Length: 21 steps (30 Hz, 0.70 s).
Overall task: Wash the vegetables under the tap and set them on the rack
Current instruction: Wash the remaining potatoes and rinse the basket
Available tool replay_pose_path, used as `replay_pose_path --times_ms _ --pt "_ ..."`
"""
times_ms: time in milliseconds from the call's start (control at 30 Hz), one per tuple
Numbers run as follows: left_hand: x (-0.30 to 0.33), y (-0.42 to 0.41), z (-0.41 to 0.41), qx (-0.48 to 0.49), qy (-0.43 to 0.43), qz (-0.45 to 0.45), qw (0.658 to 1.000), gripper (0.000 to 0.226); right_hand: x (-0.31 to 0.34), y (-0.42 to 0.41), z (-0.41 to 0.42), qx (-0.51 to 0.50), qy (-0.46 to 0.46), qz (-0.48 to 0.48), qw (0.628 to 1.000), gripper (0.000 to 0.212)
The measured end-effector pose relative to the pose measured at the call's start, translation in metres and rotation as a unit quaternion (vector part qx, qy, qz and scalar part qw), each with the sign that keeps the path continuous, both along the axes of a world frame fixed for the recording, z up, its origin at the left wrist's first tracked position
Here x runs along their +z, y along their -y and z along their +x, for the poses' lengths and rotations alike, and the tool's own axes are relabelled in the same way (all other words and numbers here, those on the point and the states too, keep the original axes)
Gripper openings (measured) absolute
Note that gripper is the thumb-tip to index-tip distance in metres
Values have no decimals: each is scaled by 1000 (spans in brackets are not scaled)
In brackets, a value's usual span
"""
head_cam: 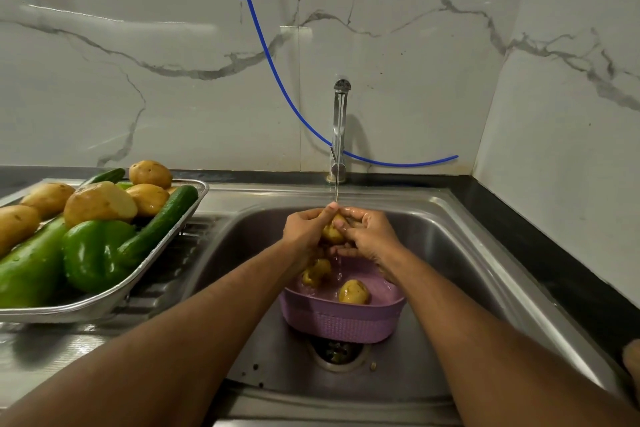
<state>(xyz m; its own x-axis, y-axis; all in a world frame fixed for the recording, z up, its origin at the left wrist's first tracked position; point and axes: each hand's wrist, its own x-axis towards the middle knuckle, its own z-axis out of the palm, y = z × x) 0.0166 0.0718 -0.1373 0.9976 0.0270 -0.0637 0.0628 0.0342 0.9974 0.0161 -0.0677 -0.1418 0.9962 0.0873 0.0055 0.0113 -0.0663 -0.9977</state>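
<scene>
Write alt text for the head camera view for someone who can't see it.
Both hands, left hand and right hand, hold a potato under the running tap, above a pink basket in the sink holding more potatoes. To the left, a metal tray holds washed potatoes, cucumbers and a green pepper.

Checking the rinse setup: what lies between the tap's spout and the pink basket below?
In the head view, both hands holding a potato under the running water.

Tray [187, 218] left of sink [450, 239]; basket [341, 321] apparently inside.
</scene>
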Motion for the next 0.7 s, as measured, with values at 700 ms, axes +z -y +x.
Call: replay_pose_path --times_ms 700 --pt "-12 15 11 68 64 92 991 31 10 -3 4 -24 15 -31 999 44"
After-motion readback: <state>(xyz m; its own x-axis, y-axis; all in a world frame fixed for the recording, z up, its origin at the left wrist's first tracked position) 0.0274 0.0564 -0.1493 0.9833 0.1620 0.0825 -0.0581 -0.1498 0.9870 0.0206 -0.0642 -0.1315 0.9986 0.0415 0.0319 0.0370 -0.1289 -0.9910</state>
